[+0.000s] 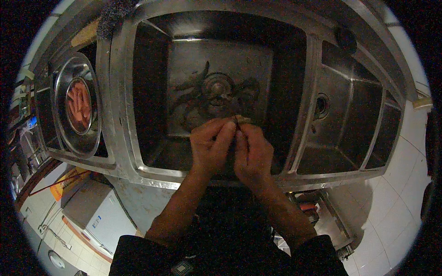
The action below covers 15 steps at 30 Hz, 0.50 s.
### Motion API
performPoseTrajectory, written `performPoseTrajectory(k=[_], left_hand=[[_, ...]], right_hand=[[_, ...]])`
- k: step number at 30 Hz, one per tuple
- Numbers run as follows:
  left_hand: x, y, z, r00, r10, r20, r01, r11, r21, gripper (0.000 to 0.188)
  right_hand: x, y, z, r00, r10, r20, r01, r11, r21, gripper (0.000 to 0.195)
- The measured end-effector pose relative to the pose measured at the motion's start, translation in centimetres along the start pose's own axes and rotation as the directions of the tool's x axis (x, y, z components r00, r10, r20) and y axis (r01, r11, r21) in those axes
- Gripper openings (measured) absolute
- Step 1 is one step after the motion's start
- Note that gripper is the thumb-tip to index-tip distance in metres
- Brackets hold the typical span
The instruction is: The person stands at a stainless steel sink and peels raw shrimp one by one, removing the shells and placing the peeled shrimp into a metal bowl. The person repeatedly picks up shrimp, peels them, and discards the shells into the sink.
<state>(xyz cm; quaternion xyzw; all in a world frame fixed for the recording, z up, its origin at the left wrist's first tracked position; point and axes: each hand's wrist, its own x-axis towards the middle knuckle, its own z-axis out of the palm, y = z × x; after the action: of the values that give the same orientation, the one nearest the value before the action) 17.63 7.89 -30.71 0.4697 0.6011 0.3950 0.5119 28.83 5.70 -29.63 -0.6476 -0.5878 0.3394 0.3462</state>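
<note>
Both hands meet above the middle basin of a stainless steel sink (221, 57). The fingertips of my left hand (211, 139) touch those of my right hand (253, 148). A small, thin dark item (237, 122) is pinched between them; it is too dim to name. Below and beyond the hands, the basin floor holds a round drain (217, 86). Dark, elongated scraps (198, 76) lie around the drain, too dark to identify.
On the left, a round metal bowl (95, 120) holds several orange-pink elongated pieces (78, 103). A second basin (362, 120) with a drain (322, 106) lies to the right. The sink's front rim (159, 182) runs before me. A dark scouring pad (114, 20) sits at the back left.
</note>
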Motion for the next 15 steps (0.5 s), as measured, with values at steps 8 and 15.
performPoseTrajectory(k=[8,15], left_hand=[[-0.3,-1.0,0.2,1.000,0.004,-0.017,-0.003,0.998,0.063,0.018],[0.0,-0.1,-0.3,0.996,0.077,0.046,-0.083,0.985,0.151,0.024]], right_hand=[[0.2,0.2,-0.2,0.990,0.122,0.067,-0.124,0.992,0.031,0.017],[0.6,-0.6,-1.4,0.964,0.228,0.136,-0.240,0.968,0.078,0.020]])
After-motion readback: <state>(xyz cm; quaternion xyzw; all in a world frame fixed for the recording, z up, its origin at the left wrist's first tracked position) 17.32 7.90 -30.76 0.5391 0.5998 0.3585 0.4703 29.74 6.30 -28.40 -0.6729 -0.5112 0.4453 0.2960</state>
